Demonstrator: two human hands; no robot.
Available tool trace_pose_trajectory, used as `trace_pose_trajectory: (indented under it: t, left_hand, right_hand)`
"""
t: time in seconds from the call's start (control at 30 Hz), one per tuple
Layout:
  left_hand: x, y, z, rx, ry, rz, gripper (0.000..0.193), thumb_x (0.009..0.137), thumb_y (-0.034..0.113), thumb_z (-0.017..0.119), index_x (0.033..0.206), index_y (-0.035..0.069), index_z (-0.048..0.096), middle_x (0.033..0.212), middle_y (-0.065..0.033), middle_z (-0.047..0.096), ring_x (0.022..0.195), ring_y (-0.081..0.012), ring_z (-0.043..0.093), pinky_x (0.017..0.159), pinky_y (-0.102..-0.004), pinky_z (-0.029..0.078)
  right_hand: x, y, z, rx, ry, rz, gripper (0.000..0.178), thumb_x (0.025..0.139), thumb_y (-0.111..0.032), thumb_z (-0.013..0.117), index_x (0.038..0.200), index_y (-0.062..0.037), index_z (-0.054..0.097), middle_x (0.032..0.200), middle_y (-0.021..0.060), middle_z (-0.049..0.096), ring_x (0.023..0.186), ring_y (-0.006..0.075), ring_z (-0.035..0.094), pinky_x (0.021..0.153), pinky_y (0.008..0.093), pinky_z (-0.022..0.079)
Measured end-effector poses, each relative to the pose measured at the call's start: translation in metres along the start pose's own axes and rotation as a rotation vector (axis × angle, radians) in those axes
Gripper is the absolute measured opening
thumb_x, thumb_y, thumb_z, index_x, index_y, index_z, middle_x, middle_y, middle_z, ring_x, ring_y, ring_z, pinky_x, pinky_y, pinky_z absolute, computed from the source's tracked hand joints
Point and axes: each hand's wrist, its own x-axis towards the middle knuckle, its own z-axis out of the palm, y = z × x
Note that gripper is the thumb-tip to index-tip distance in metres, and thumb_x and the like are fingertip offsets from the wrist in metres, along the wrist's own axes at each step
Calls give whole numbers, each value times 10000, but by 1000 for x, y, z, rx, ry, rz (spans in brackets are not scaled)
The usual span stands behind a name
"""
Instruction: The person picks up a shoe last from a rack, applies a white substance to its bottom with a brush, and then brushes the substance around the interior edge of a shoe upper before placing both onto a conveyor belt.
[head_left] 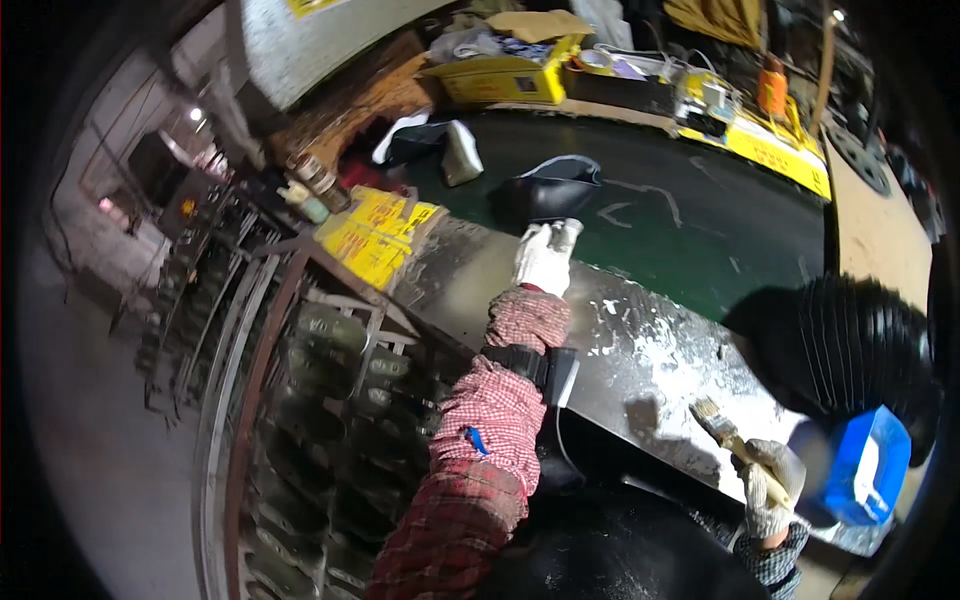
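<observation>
My left hand, in a white glove, reaches across the bench with its fingers closed at the near edge of a dark, curved piece like a shoe upper with a pale rim. Part of that edge is hidden by the fingers. At the lower right, my right hand, also gloved, is closed round the handle of a flat paintbrush. Its bristles point up and left over the white-smeared front strip of the bench. Beside this hand stands a blue tub with white stuff inside.
A stack of black curved pieces sits behind the tub. Another dark piece with white lining lies farther left. Yellow cardboard covers the bench's left corner. A metal rack full of dark shapes stands left of my arm. Yellow boxes line the back.
</observation>
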Motion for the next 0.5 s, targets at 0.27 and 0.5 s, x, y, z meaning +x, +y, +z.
trace_pose_trajectory:
  t: [0.27, 0.5]
  left_hand:
    - [-155, -78, -245, -850, 575, 57, 333, 935, 112, 568, 1249, 9, 535, 1048, -159, 659, 953, -239, 648, 841, -366, 554]
    - [-476, -44, -617, 1557, 1381, -739, 596, 928, 542, 503, 1310, 86, 545, 1348, -214, 503, 1274, -351, 456, 1072, -454, 366]
  right_hand:
    - [16, -31, 25, 152, -281, -189, 415, 909, -333, 646, 1048, 56, 605, 802, 115, 671, 675, 180, 639, 618, 282, 499]
    - [22, -111, 85, 524, -580, -85, 232, 832, -179, 682, 958, 14, 654, 876, 139, 680, 771, 231, 644, 720, 329, 509]
